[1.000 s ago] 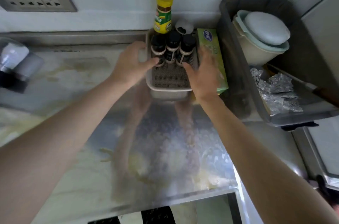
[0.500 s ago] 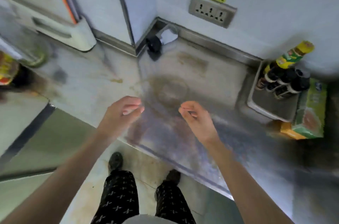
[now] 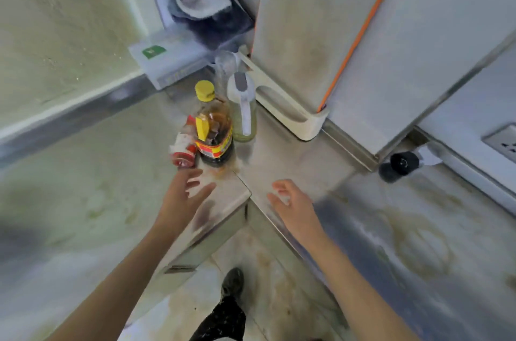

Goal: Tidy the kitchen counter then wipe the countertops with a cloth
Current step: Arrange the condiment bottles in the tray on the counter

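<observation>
At the inner corner of the steel counter (image 3: 279,161) stand three bottles close together: a dark sauce bottle (image 3: 213,128) with a yellow cap, a smaller red-labelled bottle (image 3: 184,142) to its left, and an oil bottle (image 3: 243,108) with a white pour handle behind. My left hand (image 3: 184,192) hovers just below the red-labelled bottle, fingers spread and holding nothing. My right hand (image 3: 290,201) floats over the counter edge to the right, fingers loosely bent, holding nothing. A grey and white cloth (image 3: 203,2) lies bunched on a box in the corner.
A white cutting board (image 3: 315,22) with an orange rim stands in a white holder (image 3: 290,114) against the wall. A black round object (image 3: 399,166) lies at the right by the wall, near a socket (image 3: 502,141). The counter shows brown ring stains (image 3: 418,245). My shoe (image 3: 231,283) is on the floor below.
My hands let go of the spice basket and pulled back. The view swung left along the counter to the corner, and both free hands now reach toward the bottles there.
</observation>
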`<action>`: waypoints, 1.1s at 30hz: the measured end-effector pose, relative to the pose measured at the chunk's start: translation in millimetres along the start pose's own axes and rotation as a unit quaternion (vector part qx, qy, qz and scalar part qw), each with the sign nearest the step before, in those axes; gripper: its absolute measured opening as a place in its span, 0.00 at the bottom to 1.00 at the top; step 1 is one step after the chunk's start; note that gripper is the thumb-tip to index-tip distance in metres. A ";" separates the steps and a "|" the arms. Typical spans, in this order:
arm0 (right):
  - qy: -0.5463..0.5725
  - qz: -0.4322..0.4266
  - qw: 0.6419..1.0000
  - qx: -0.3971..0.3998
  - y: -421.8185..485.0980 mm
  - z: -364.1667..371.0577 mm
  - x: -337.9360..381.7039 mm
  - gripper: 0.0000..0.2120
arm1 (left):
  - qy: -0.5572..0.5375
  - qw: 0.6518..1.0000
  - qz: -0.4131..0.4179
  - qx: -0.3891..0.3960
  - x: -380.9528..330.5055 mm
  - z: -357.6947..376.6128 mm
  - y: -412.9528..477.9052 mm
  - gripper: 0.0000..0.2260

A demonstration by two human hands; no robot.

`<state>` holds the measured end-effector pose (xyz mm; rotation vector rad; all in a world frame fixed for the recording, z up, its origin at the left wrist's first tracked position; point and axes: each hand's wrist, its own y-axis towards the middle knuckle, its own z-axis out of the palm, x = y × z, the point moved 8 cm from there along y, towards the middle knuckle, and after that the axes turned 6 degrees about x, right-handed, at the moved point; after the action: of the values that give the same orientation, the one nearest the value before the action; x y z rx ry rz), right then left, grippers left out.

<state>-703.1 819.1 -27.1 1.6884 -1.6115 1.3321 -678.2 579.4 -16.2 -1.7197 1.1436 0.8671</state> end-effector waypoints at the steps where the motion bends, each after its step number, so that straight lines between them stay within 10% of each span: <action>1: 0.004 -0.004 1.000 -0.009 13.6 7.0 11.7 0.11 | -0.010 1.000 0.004 -0.013 1.0 -13.8 12.0 0.14; 9: 0.057 0.003 0.994 -0.093 110.8 18.2 84.3 0.21 | -0.050 0.998 0.029 -0.040 -20.0 -39.1 93.0 0.29; 17: 0.165 0.045 0.982 -0.084 151.9 21.7 92.6 0.13 | 0.010 0.998 0.059 -0.036 -29.4 -29.0 122.0 0.03; 25: 0.230 0.052 0.971 -0.043 132.1 21.8 86.7 0.10 | -0.030 0.998 0.060 -0.001 -30.4 -29.7 140.2 0.17; 33: 0.275 0.051 0.953 -0.117 47.4 -39.6 47.2 0.14 | -0.046 0.988 0.144 0.033 -76.9 11.3 99.2 0.07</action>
<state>-767.3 818.6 16.6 0.9865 -1.4593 1.4309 -798.0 595.7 19.4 -1.4673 1.3626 1.0592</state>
